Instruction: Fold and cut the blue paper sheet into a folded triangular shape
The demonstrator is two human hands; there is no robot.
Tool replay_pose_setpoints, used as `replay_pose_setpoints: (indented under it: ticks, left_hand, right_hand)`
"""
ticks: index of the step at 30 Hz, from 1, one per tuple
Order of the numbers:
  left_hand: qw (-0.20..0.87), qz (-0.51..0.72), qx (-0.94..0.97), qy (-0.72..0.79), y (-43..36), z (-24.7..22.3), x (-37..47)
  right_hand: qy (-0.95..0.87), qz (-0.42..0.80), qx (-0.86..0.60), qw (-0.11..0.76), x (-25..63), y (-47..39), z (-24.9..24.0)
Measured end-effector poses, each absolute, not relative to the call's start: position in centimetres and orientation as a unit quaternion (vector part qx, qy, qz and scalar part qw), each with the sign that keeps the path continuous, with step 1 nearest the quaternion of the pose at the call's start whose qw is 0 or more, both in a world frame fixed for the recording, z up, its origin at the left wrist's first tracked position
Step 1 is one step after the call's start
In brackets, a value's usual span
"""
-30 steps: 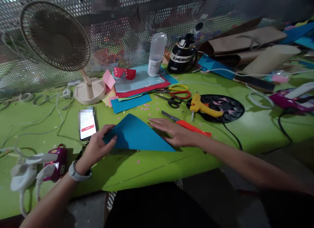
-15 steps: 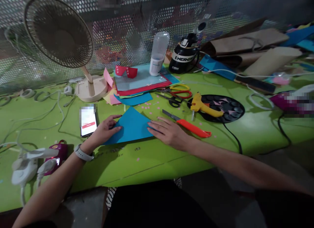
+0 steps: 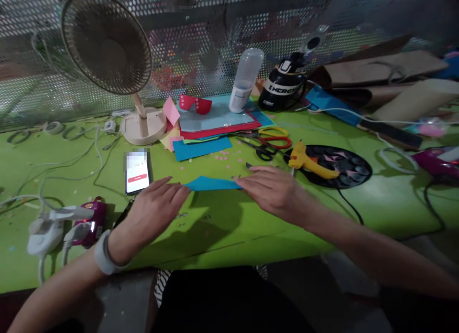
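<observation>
A folded piece of blue paper [image 3: 213,184] is stretched between my hands, seen nearly edge-on above the green table; a shadow lies below it. My left hand [image 3: 158,204], with a light watch on the wrist, pinches its left end. Its right end is gripped in the fingers of my right hand [image 3: 276,187]. Just behind my right hand, the dark tip of a cutter [image 3: 248,166] shows, the rest of it covered by the hand. Another blue sheet [image 3: 202,148] lies on the table beyond the paper, with small pink scraps beside it.
Left stand a phone [image 3: 137,173], a fan [image 3: 143,126] and a power strip [image 3: 46,232] with cables. Behind are scissors [image 3: 274,138], a clear bottle [image 3: 245,80], red paper glasses [image 3: 195,105] and a black jug [image 3: 281,84]. A yellow glue gun [image 3: 310,163] rests on a black palette [image 3: 353,168] at right.
The blue paper has gone from lying flat as a triangle to being lifted and tilted edge-on. Both hands rose with it, and my right hand now covers most of the orange cutter.
</observation>
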State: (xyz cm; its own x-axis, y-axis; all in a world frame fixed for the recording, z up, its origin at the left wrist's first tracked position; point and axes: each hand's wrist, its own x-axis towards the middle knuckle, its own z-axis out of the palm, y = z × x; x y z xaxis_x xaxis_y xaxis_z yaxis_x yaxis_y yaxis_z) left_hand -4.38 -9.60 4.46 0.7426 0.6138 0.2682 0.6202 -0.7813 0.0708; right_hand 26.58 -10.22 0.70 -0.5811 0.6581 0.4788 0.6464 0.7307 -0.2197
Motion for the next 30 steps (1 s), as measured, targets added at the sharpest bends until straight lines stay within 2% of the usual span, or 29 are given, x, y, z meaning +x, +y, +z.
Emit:
replay_pose_setpoints:
  ticks: [4,9,11,14,18,24,27,30]
  left_hand:
    - [-0.001,-0.190,-0.924,-0.331,-7.4,8.1,-6.9]
    - [-0.041,-0.241,-0.897,-0.369,-4.8,10.1,-9.5]
    - [-0.086,-0.271,-0.860,-0.423,-3.4,9.5,-10.0]
    - [-0.140,-0.361,-0.782,-0.489,-1.7,7.4,-10.1]
    - [-0.084,-0.457,-0.744,-0.481,-2.8,3.5,-7.7]
    - [-0.111,-0.150,-0.923,-0.336,-8.6,-1.8,-2.3]
    - [-0.109,-0.048,-0.939,-0.322,-9.5,-3.7,-1.8]
    - [-0.124,-0.001,-0.947,-0.297,-9.3,-4.3,-2.4]
  right_hand:
    - [-0.858,0.123,-0.414,0.278,28.3,-9.8,3.0]
    - [-0.760,0.415,-0.450,0.220,29.1,-8.9,4.2]
    - [-0.685,0.541,-0.444,0.202,29.0,-8.8,3.5]
    - [-0.572,0.654,-0.433,0.240,28.2,-9.2,1.2]
    - [-0.450,0.717,-0.472,0.245,26.5,-10.9,-2.2]
    - [-0.467,0.718,-0.472,0.208,25.0,-12.8,-3.4]
    - [-0.537,0.667,-0.455,0.243,25.9,-12.7,-3.2]
    - [-0.604,0.652,-0.375,0.263,27.1,-12.2,-3.1]
